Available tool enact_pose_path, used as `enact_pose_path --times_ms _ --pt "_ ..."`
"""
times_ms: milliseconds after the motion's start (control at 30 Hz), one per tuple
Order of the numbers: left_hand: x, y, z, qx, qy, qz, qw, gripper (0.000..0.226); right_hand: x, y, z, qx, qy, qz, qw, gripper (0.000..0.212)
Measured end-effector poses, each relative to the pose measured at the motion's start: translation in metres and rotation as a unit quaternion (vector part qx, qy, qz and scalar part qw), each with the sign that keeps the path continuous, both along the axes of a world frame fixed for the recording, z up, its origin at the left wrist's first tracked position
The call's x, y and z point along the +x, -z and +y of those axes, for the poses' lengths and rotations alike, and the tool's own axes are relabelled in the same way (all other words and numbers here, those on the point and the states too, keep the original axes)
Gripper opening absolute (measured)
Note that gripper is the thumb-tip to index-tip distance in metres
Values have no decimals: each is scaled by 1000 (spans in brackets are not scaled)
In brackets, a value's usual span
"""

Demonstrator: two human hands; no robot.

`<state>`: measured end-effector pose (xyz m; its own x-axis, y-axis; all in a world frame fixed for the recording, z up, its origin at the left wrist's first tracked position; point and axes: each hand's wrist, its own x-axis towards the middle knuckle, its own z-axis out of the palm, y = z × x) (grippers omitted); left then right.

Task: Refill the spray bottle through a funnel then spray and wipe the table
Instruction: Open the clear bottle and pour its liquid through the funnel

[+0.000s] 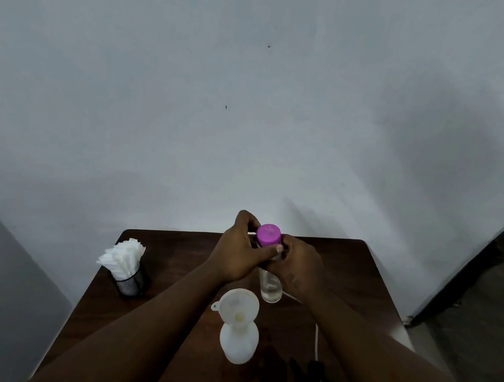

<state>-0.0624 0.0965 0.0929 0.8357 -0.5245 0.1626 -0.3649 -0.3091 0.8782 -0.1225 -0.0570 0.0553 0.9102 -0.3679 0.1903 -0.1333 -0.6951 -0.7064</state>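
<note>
**Two hands on the magenta cap of a clear bottle, funnel waiting below**

A person stands at a dark brown wooden table (345, 261); both bare hands meet on a clear plastic bottle (270, 288) held upright, its long axis running straight up and down, with a round magenta plastic cap (268, 235) on top; whether its base rests on the tabletop cannot be told. The left hand (238, 251) curls round the cap, fingers behind it and thumb pressed across its lower front edge; the right hand (297, 263) is wrapped tight round the bottle's shoulder just beneath the cap. Below the wrists, nearer the person, stands a white translucent spray bottle (239, 340) with a white plastic funnel (238, 305) seated in its open neck; the funnel's mouth faces up, near the clear bottle's base but apart from it. The cap looks to be on, so unscrewing likely comes first, then a tilt towards the funnel. Far left of the fingers, a black mesh cup (129, 283) holds white paper napkins (123, 255); a black object (310, 373), too dark to identify, lies beside the spray bottle. No label or writing can be read.
</note>
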Motion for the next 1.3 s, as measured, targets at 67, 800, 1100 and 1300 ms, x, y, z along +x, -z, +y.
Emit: enact_pose_path --times_ms 67,800,1100,1300 --pt "-2 -2 2 -3 14 24 1000 66 -1 0 2 3 -2 -1 1000 60" --pt "6 -18 11 64 161 -30 984 42 -12 -3 -2 12 -9 12 1000 41" --pt "7 -16 12 -11 87 17 996 39 -9 -10 0 14 -23 2 1000 48" --pt "8 -14 19 -116 45 120 985 41 -7 -12 4 17 -17 13 1000 58"
